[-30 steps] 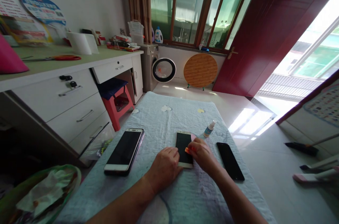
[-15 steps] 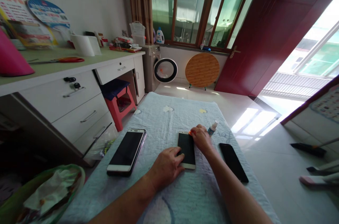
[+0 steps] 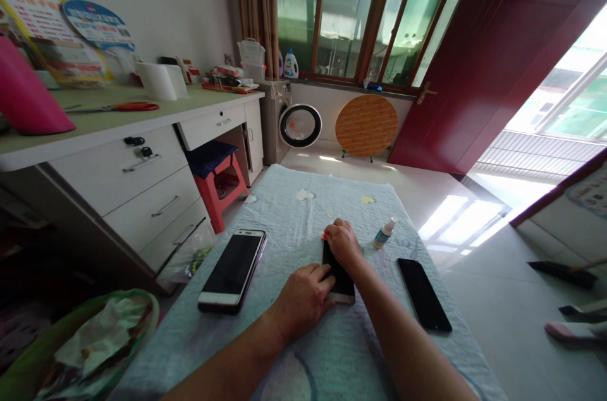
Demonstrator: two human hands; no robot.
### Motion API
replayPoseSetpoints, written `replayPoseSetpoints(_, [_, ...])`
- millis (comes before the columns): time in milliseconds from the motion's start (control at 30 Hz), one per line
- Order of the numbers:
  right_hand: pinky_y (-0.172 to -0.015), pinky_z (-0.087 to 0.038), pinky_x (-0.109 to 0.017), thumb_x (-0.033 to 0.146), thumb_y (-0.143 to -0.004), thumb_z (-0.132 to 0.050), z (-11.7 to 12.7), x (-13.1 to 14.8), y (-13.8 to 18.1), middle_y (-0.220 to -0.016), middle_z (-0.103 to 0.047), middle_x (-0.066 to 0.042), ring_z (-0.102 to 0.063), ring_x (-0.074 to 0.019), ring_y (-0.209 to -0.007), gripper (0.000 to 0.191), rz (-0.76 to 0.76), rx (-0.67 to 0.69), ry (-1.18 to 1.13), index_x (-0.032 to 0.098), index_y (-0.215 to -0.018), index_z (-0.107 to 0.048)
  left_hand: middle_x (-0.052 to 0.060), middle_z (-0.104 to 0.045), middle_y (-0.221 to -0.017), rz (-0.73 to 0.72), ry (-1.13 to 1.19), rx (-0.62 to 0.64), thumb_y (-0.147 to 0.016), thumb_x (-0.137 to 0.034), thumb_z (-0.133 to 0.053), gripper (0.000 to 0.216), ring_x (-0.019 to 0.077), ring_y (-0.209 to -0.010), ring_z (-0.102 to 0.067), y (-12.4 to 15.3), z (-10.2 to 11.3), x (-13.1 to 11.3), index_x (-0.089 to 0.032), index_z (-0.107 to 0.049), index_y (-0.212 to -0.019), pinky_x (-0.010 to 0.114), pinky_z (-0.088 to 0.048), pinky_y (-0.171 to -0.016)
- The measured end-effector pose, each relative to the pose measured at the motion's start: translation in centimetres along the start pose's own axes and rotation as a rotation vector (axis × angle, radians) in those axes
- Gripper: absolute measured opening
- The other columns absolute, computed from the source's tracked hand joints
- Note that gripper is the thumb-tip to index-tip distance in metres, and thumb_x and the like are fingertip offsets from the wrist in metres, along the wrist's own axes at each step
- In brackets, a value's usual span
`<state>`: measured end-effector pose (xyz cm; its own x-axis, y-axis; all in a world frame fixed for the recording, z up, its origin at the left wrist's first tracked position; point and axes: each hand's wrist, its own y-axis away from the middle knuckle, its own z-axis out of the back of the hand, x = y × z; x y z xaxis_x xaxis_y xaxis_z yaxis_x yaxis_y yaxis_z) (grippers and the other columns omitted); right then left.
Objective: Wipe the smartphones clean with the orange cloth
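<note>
In the middle of the light blue quilted cloth [image 3: 294, 224] lies a smartphone [image 3: 342, 292] with a dark screen and a pale lower edge. My left hand [image 3: 306, 293] grips its lower left side, fingertips over the screen edge. At the phone's top end, my right hand [image 3: 342, 240] pinches a small orange item [image 3: 324, 236], mostly hidden under the fingers; its kind does not show. A small spray bottle [image 3: 384, 233] stands just right of that hand. Left of my hands rests a larger white-framed phone [image 3: 232, 269], and a black phone [image 3: 423, 295] lies at the right.
A desk with drawers [image 3: 137, 183] runs along the left, with a red stool [image 3: 220, 189] beside it. A green-rimmed waste basket [image 3: 154, 315] sits at lower left. Behind the table are a washing machine [image 3: 275, 116] with its door ajar and a round folded tabletop [image 3: 367, 126].
My right hand has slid left across the phone's top end with the orange item, covering more of the screen. The spray bottle is now fully exposed. My left hand keeps its hold.
</note>
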<state>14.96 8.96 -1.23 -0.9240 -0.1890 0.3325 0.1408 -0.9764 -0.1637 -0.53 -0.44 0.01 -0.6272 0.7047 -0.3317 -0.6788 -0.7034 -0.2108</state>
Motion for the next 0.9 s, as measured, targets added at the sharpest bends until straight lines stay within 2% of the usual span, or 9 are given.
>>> replayPoseSetpoints(167, [-0.081, -0.037, -0.026, 0.014, -0.089, -0.052, 0.8, -0.7, 0.1, -0.088, -0.061, -0.006, -0.051, -0.0175, -0.087, 0.021, 0.010, 0.018, 0.006, 0.020, -0.081, -0.070, 0.011, -0.063, -0.120, 0.021, -0.011, -0.019, -0.085, -0.029, -0.070, 0.027, 0.0287, -0.108, -0.060, 0.2, -0.4, -0.1, -0.017, -0.064, -0.108, 0.042, -0.049, -0.095])
replayPoseSetpoints(467, [-0.075, -0.035, -0.025, 0.015, -0.089, -0.052, 2.5, -3.9, 1.4, -0.086, -0.060, -0.007, -0.049, -0.0185, -0.087, 0.021, -0.071, 0.013, 0.026, 0.018, -0.079, -0.070, 0.010, -0.062, -0.125, 0.020, -0.010, -0.014, -0.085, -0.030, -0.070, 0.028, 0.0274, -0.108, -0.059, 0.2, -0.6, -0.1, -0.018, -0.063, -0.109, 0.039, -0.048, -0.096])
replayPoseSetpoints(767, [-0.080, -0.036, -0.025, 0.013, -0.089, -0.051, 0.4, -0.6, 0.0, -0.090, -0.060, -0.006, -0.049, -0.0170, -0.087, 0.022, 0.013, 0.026, 0.002, 0.019, -0.080, -0.069, 0.010, -0.063, -0.123, 0.022, -0.023, 0.003, -0.084, -0.029, -0.071, 0.028, 0.0278, -0.108, -0.059, 0.1, -0.5, -0.1, -0.017, -0.064, -0.108, 0.040, -0.049, -0.095])
replayPoseSetpoints(900, [-0.079, -0.037, -0.026, 0.013, -0.089, -0.051, 0.5, 0.3, 0.1, -0.092, -0.061, -0.006, -0.050, -0.0175, -0.089, 0.021, 0.045, 0.047, -0.010, 0.020, -0.081, -0.070, 0.011, -0.062, -0.125, 0.037, -0.004, -0.016, -0.084, -0.029, -0.072, 0.030, 0.0275, -0.110, -0.059, 0.1, -0.4, -0.1, -0.017, -0.063, -0.110, 0.040, -0.048, -0.097])
